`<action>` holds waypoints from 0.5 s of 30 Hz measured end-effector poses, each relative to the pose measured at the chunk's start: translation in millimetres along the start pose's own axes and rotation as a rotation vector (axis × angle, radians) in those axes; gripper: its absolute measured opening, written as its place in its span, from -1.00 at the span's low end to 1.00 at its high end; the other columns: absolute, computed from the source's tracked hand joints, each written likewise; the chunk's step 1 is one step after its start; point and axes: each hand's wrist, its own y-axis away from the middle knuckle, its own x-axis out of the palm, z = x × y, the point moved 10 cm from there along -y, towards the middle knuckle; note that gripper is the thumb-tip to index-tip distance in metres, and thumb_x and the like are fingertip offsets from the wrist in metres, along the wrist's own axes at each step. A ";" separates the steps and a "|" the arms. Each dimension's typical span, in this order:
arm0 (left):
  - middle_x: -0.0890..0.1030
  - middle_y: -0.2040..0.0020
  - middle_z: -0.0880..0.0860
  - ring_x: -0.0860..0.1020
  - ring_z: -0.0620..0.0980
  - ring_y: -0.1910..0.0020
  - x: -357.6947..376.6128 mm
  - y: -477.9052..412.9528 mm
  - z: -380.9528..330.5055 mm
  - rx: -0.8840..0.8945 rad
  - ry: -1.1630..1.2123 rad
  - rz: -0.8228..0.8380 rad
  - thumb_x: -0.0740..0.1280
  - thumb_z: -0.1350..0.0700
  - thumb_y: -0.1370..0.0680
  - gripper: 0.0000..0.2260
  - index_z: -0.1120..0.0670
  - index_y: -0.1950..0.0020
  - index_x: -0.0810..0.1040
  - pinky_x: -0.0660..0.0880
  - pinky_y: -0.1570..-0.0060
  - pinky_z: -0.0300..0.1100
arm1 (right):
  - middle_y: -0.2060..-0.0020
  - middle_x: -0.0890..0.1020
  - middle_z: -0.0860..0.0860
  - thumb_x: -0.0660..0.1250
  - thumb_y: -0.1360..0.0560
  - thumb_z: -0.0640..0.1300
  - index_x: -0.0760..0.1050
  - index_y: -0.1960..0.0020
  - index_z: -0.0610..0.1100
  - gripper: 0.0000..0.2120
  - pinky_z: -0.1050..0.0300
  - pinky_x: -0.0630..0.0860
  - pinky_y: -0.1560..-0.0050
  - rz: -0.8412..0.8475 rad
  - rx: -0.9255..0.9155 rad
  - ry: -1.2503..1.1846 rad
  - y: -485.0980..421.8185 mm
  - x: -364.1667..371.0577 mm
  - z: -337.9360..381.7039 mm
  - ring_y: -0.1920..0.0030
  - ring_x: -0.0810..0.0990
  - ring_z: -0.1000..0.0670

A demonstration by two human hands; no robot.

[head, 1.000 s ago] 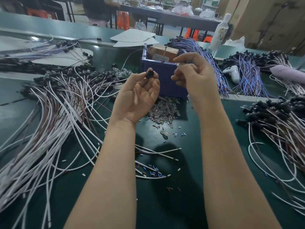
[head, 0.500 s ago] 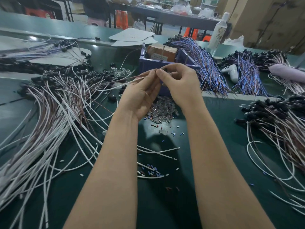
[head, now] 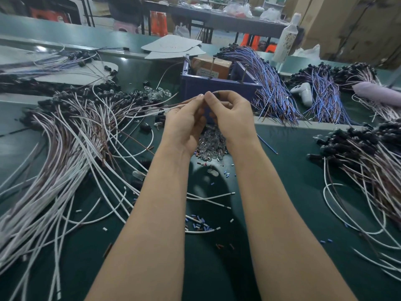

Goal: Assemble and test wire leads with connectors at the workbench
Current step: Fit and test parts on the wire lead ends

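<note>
While pinching one wire lead [head: 156, 111] between left hand [head: 184, 127] and right hand [head: 235, 120], could lose it. Likely through snagging on pile [head: 71, 131] left of grip.

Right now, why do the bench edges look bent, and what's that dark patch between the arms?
Head view: the wide lens bows the bench edge; the patch is the person's shadow on the mat, with glare at far left; the left hand and right hand, pinching a wire, look sharp.

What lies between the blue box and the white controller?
A bundle of blue wires lies between the blue box and white controller, in the head view.
</note>
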 end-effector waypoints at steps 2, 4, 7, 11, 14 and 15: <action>0.52 0.48 -0.09 0.45 -0.24 0.51 0.6 -0.1 0.4 0.000 0.012 -0.009 0.29 0.22 -0.58 -0.94 0.17 -0.02 0.53 0.40 0.42 -0.40 | 0.30 0.60 -0.04 0.41 -0.49 -0.11 0.51 0.21 -0.03 -0.88 -0.07 0.56 0.04 -0.007 0.000 -0.013 0.4 0.4 0.2 0.25 0.55 0.00; 0.54 0.48 -0.08 0.47 -0.24 0.52 1.8 0.0 1.1 0.003 0.021 -0.009 0.27 0.22 -0.58 -0.91 0.18 -0.07 0.51 0.41 0.42 -0.41 | 0.29 0.61 -0.06 0.41 -0.48 -0.10 0.52 0.19 -0.04 -0.89 -0.12 0.57 0.01 -0.015 -0.012 0.006 1.1 -1.0 1.5 0.24 0.57 -0.02; 0.61 0.24 0.06 0.54 -0.15 0.37 6.0 0.2 6.2 -0.020 0.021 0.006 0.26 0.19 -0.60 -0.78 0.25 -0.19 0.51 0.44 0.29 -0.33 | 0.26 0.65 -0.10 0.42 -0.47 -0.07 0.55 0.13 -0.09 -0.90 -0.14 0.60 0.02 -0.020 -0.049 0.083 1.3 -4.5 5.5 0.22 0.63 -0.07; 0.67 0.20 0.11 0.62 -0.08 0.27 15.8 4.5 14.9 -0.086 0.076 0.105 0.20 0.09 -0.63 -0.73 0.27 -0.05 0.58 0.53 0.26 -0.29 | 0.26 0.64 -0.02 0.41 -0.48 -0.06 0.57 0.10 -0.09 -0.90 -0.02 0.58 0.00 -0.040 -0.124 0.205 0.9 -7.9 14.6 0.17 0.63 -0.03; 0.68 0.27 0.06 0.65 -0.10 0.30 18.0 5.3 16.7 -0.125 0.109 0.149 0.20 0.06 -0.63 -0.73 0.20 0.08 0.58 0.58 0.20 -0.29 | 0.23 0.64 0.05 0.41 -0.47 -0.04 0.61 0.03 -0.10 -0.85 0.13 0.53 0.00 -0.052 -0.199 0.317 3.0 -8.0 23.4 0.16 0.60 0.06; 0.69 0.25 0.07 0.65 -0.09 0.26 15.3 3.8 15.3 -0.129 0.126 0.134 0.20 0.08 -0.63 -0.75 0.20 0.07 0.58 0.58 0.14 -0.27 | 0.20 0.64 0.06 0.41 -0.47 -0.03 0.61 0.00 -0.11 -0.83 0.17 0.52 0.00 -0.035 -0.212 0.344 3.6 -6.5 25.3 0.14 0.59 0.08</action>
